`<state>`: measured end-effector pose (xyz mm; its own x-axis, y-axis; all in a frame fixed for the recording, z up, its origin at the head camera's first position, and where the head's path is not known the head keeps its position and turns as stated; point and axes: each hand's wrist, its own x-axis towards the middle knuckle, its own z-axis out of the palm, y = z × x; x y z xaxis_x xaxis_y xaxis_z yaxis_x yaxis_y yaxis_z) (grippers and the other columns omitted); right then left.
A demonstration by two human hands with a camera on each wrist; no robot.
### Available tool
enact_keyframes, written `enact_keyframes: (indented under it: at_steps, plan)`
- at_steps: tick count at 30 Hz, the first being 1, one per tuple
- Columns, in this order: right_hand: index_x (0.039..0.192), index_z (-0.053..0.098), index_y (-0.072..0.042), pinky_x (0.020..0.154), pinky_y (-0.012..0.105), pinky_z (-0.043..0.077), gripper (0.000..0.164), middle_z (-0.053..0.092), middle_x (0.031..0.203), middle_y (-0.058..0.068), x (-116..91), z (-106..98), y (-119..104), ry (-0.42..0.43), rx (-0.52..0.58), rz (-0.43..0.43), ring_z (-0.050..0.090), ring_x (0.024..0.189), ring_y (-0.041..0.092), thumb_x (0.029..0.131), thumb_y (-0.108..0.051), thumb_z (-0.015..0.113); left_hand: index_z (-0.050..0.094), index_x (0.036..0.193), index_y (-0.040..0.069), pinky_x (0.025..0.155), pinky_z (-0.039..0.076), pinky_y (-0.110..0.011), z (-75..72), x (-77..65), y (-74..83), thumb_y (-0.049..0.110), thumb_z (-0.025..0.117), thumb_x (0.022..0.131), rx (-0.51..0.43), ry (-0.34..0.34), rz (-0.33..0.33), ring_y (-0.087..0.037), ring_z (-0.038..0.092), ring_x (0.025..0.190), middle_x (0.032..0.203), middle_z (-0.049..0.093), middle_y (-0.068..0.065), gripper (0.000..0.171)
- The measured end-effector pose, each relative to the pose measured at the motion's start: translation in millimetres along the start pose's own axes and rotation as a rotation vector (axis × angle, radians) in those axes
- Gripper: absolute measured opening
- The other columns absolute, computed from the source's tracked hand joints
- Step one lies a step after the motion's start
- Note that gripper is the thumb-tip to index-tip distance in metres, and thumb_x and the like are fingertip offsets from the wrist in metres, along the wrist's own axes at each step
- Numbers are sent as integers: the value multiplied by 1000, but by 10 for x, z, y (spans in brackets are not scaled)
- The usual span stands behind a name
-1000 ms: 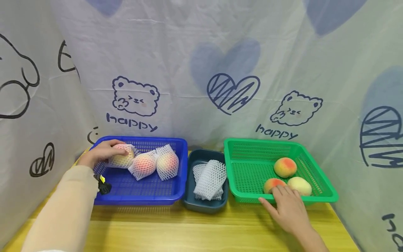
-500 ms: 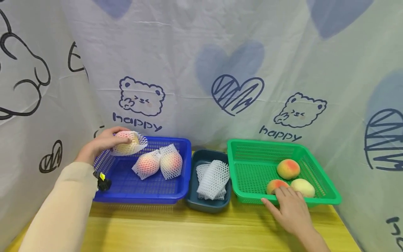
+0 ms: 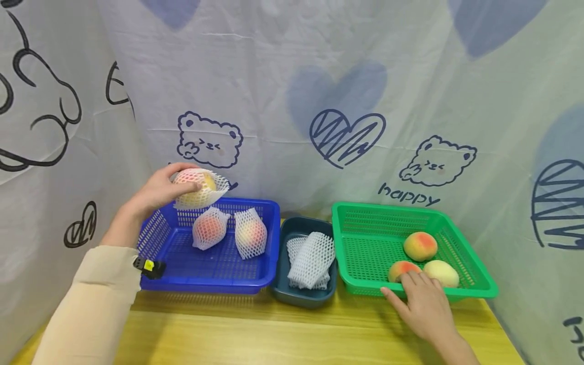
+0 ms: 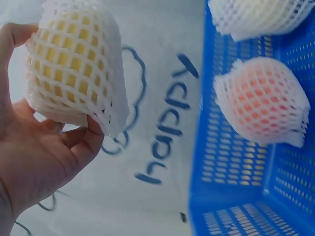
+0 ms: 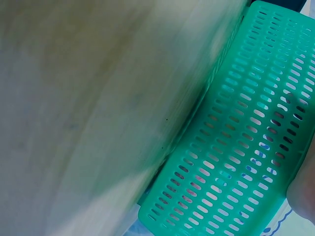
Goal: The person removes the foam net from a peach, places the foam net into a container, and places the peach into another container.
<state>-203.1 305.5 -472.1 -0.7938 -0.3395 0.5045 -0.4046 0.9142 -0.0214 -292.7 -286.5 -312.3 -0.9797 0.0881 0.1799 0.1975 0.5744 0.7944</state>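
My left hand [image 3: 157, 191] holds a peach in a white foam net [image 3: 196, 190] above the back left of the blue basket [image 3: 201, 266]. In the left wrist view the thumb and fingers curl round the netted peach [image 4: 74, 69], yellow showing through the mesh. Below it, a netted reddish peach [image 3: 210, 229] and a netted paler peach [image 3: 252, 234] lie in the basket. My right hand [image 3: 422, 304] rests over the near rim of the green basket [image 3: 365, 251], its fingertips at a bare peach [image 3: 401, 268]. A yellow peach [image 3: 442, 274] and a red-topped peach [image 3: 421, 246] lie nearby.
Between the baskets stands a dark tray [image 3: 304, 302] with white foam nets [image 3: 312, 261] in it. All three stand on a wooden table [image 3: 274, 334], close to a printed cloth [image 3: 274, 152]. The right wrist view mostly shows the green basket's slotted wall [image 5: 231, 142].
My left hand has lifted the netted peach up out of the blue basket. The reddish netted peach has turned and shifted away from the paler one. The right hand stays on the green basket.
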Motion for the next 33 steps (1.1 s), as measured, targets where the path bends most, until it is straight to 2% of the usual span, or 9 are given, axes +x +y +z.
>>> enact_keyframes:
  at_steps: [4, 11, 16, 21, 28, 33]
  plan:
    - [100, 67, -11, 69, 38, 38, 39, 65, 99, 3, -6, -4, -6, -3, 0, 2, 60, 93, 26, 97, -50, 68, 51, 148, 6, 77, 51, -24, 96, -181, 187, 24, 73, 96, 20, 41, 88, -22, 53, 105, 137, 52, -20, 59]
    - [101, 67, -10, 71, 39, 39, 40, 66, 98, 3, -7, -18, 0, -26, 4, 18, 61, 94, 27, 98, -51, 67, 56, 144, 7, 84, 48, -35, 403, -464, 363, 22, 76, 92, 40, 103, 170, -27, 51, 110, 138, 49, -18, 58]
    - [102, 67, -10, 72, 40, 40, 41, 66, 100, 4, -7, -17, 2, -41, 12, 28, 61, 96, 28, 99, -51, 66, 58, 140, 10, 83, 53, -37, 669, -645, 405, 17, 79, 88, -18, 141, 204, -27, 53, 107, 135, 49, -15, 57]
    - [102, 68, -10, 72, 41, 40, 41, 67, 101, 4, -8, -9, 6, -37, 14, 26, 62, 98, 28, 99, -51, 66, 62, 135, 10, 83, 53, -33, 918, -795, 418, 13, 80, 84, -78, 177, 269, -23, 52, 109, 132, 51, -11, 54]
    - [100, 67, -11, 70, 39, 39, 39, 66, 98, 4, -13, 25, 14, 2, 5, 12, 61, 93, 27, 97, -50, 69, 64, 131, 10, 88, 54, -31, 1261, -1032, 465, 10, 83, 80, -156, 171, 346, -22, 49, 116, 133, 53, -7, 55]
    - [99, 67, -12, 67, 37, 36, 38, 65, 97, 2, -13, 26, 20, 16, 3, 4, 60, 90, 26, 96, -50, 69, 65, 129, 12, 87, 57, -33, 1529, -1176, 497, 8, 85, 75, -211, 149, 399, -24, 53, 114, 132, 53, -5, 58]
